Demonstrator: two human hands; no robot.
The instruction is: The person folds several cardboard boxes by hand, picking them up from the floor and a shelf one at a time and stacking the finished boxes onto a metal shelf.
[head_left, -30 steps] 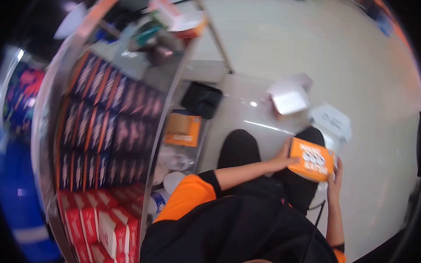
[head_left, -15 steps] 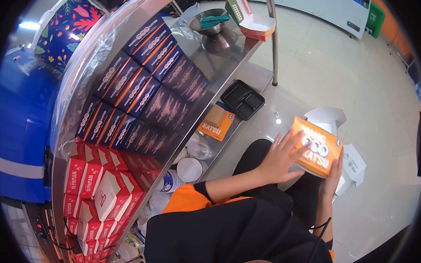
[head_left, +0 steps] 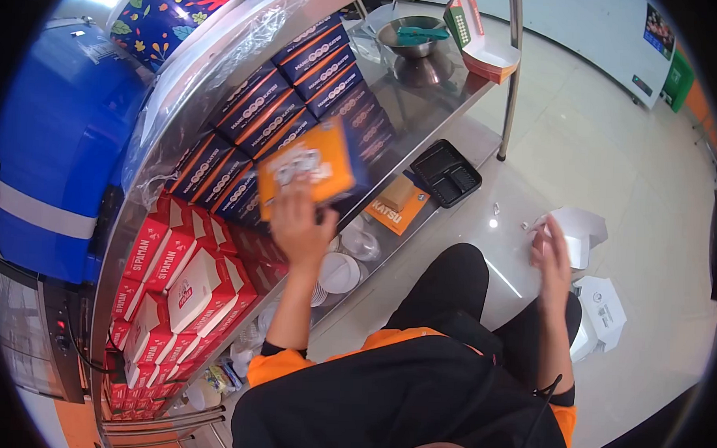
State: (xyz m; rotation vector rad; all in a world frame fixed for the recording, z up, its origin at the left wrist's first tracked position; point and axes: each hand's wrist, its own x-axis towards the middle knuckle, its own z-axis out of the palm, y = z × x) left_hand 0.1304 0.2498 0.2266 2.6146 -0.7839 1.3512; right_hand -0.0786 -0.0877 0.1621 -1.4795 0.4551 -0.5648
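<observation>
An orange-topped box [head_left: 309, 163] with white lettering is in my left hand [head_left: 299, 226], held in front of the stacked dark blue boxes [head_left: 256, 114] on the metal shelf. The box is a little blurred. My right hand [head_left: 553, 254] is over the floor on the right, fingers loosely extended, beside an open white carton [head_left: 586, 232]. A flattened white carton [head_left: 604, 311] lies below it. Red and white boxes [head_left: 202, 293] are stacked at the lower left of the shelf.
On the shelf's far end are a metal bowl [head_left: 412, 40] and an open red-edged paper tray [head_left: 490, 59]. The lower shelf holds a black compartment tray [head_left: 447, 173], an orange flat carton [head_left: 402, 214] and white cups [head_left: 339, 272]. A metal post [head_left: 511, 87] stands at the corner.
The orange-topped box has moved left from over my lap to the blue stack in my left hand. My right hand has let go of it and is beside the white carton. The view has shifted.
</observation>
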